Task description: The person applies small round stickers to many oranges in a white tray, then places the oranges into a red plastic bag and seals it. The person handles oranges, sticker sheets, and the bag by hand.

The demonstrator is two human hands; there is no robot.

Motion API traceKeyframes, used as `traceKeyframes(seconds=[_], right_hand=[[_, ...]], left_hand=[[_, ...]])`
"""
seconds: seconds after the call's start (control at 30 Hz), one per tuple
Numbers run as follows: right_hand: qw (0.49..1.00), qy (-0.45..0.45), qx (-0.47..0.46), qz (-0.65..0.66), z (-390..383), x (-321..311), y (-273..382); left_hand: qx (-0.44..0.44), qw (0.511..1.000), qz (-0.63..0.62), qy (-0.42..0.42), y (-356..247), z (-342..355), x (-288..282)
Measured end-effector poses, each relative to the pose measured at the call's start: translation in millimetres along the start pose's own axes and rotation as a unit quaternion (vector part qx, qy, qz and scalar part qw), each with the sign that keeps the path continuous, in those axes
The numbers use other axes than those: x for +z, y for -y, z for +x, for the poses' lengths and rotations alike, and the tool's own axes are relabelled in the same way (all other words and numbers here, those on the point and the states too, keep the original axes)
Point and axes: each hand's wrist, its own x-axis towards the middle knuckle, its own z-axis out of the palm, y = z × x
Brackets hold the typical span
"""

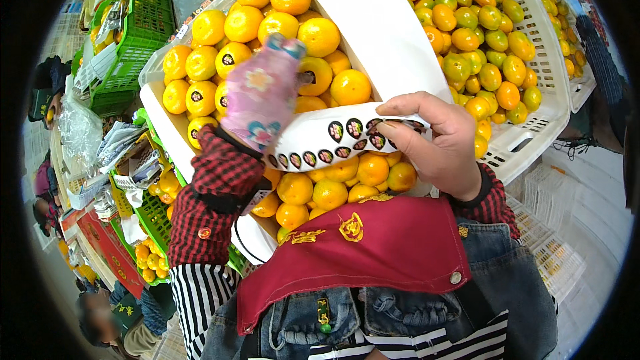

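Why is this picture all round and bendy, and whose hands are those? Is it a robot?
No robot here! A person wears a camera on their head, looking down. Its very wide lens bends straight edges and leaves black corners.

The left hand, in a pink flowery glove, is over orange fruits in a white box. It's a bit blurry. The bare right hand pinches a white strip of dark stickers. Some fruits already wear similar stickers.

To the right, a white basket holds greenish-orange fruits.

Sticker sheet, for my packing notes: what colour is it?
The sticker sheet is white, dotted with dark drop-shaped stickers; the head view shows it best.
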Motion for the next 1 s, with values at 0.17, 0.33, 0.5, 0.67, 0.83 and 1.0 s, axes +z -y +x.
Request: traceKeyframes(seconds=[0.17,0.33,0.5,0.67,0.83,1.0], right_hand=[[1.000,-0.008,0.013,0.007,-2.2,0.8,-0.3],[1.000,-0.011,0.010,0.011,-3.3,2.4,-0.8],[0.998,0.002,0.061,0.006,-3.1,2.9,-0.1],[0.998,-0.002,0.043,-0.038,-0.2,1.8,-0.7],[0.996,-0.023,0.086,-0.027,1.8,-0.7,-1.3],[0.996,-0.017,0.072,-0.048,0.9,-0.6,-2.0]], left_hand=[[-0.080,0.982,-0.159,-0.061,1.3,13.4,-54.6],[0.027,0.941,-0.329,0.071,-50.1,-12.0,-70.7],[0.119,0.973,-0.195,-0.017,-56.0,-17.8,-59.7],[0.171,0.984,-0.044,0.017,-56.2,-17.0,-59.8],[-0.118,0.912,-0.392,-0.013,-33.0,16.0,-64.7],[-0.081,0.972,-0.215,0.059,-5.5,50.2,-20.0]])
